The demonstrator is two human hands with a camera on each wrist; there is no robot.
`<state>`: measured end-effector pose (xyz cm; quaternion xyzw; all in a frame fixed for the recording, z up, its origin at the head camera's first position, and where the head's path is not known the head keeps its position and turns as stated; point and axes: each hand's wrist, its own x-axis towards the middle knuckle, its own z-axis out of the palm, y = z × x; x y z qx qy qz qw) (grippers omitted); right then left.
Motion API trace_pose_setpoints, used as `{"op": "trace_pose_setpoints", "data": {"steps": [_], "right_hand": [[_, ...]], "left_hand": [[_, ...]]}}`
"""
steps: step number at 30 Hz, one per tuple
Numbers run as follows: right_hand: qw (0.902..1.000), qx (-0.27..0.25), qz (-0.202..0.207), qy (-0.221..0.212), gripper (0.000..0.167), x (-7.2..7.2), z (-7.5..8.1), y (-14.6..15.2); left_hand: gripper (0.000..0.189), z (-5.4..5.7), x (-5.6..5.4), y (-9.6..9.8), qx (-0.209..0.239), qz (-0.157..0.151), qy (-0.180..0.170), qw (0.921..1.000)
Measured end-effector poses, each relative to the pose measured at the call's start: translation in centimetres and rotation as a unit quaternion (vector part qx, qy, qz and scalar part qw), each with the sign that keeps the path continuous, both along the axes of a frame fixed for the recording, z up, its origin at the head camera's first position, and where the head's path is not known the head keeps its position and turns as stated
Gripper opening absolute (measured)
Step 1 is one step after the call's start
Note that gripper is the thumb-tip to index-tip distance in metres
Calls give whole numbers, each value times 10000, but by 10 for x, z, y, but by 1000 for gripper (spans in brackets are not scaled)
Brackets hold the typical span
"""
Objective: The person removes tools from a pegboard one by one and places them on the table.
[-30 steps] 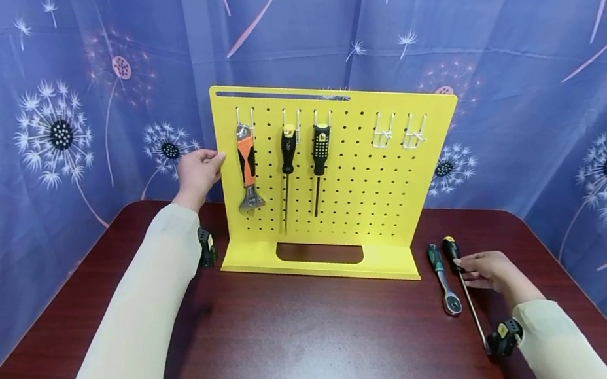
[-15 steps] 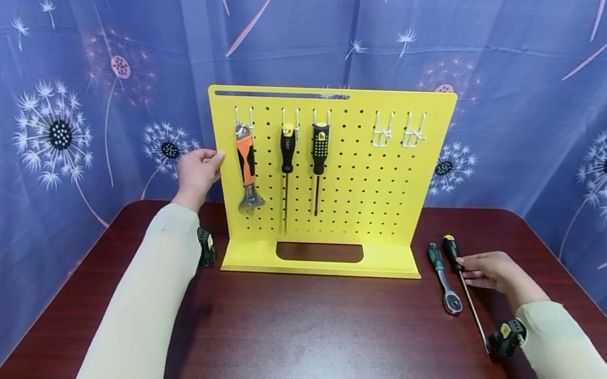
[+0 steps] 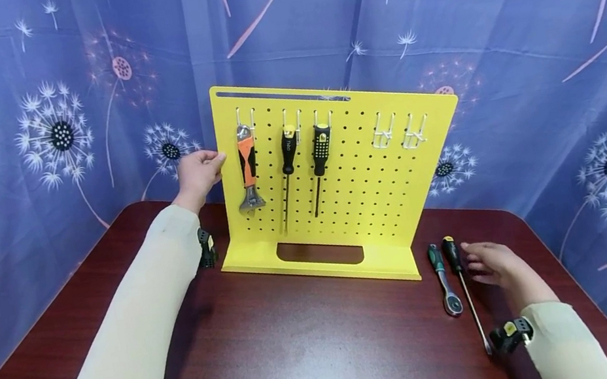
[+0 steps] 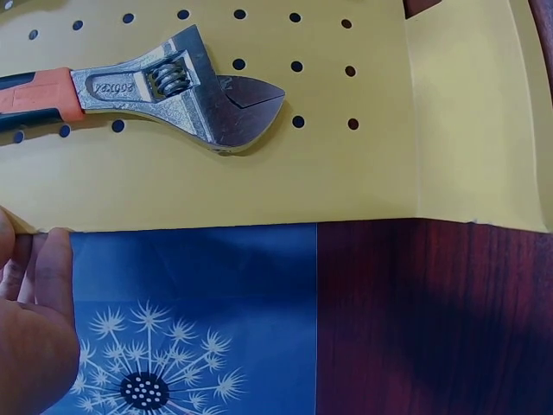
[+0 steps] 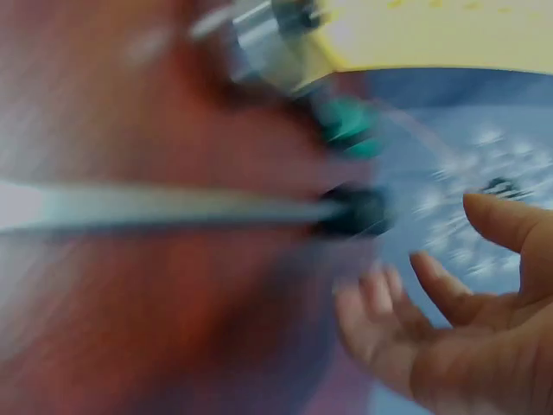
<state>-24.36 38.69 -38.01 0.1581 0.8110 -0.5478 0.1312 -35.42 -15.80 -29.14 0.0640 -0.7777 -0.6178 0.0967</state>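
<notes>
My left hand [image 3: 198, 174] pinches the left edge of the yellow pegboard [image 3: 380, 187] between thumb and fingers. Close by, an adjustable wrench [image 3: 248, 165] with an orange and black grip hangs on hooks; its metal head [image 4: 186, 91] shows large in the left wrist view. Beside the pegboard's right foot, a long screwdriver [image 3: 453, 256] with a black handle and yellow end lies on the table. Just right of that handle is my right hand [image 3: 494, 262], fingers spread and holding nothing. A green-handled ratchet [image 3: 443, 283] lies left of the screwdriver. The right wrist view is blurred.
Two more screwdrivers, one slim-shafted [image 3: 288, 152] and one with a dotted grip [image 3: 321, 150], hang at the pegboard's middle. Two bare double hooks [image 3: 384, 133] sit at its right. A dark red wooden table [image 3: 305, 348] carries everything, with a blue dandelion curtain [image 3: 276, 15] behind.
My right hand has let go of the screwdriver's handle and moved slightly right, its fingers spreading. The screwdriver stays on the table. The left hand has not moved.
</notes>
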Motion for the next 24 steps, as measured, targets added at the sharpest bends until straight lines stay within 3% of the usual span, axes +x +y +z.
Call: {"op": "trace_pose_setpoints", "data": {"steps": [4,7,11,19,24], "right_hand": [[9965,509,-228,615,66,0,24,-10],[9915,-23,-605,1147,43,-1,43,-22],[9761,-775,-824,1858,13,2,67,-46],[9485,-1637,-79,2710,6,14,95,-109],[9484,-1737,278,2639,8,9,102,-145]], "left_hand": [[38,0,-2,0,-19,14,-22,10000],[39,-1,-3,0,-9,12,-41,10000],[39,-1,-2,0,-47,2,-24,10000],[39,0,1,2,-12,53,45,10000],[43,2,0,1,-344,-145,8,9993]]}}
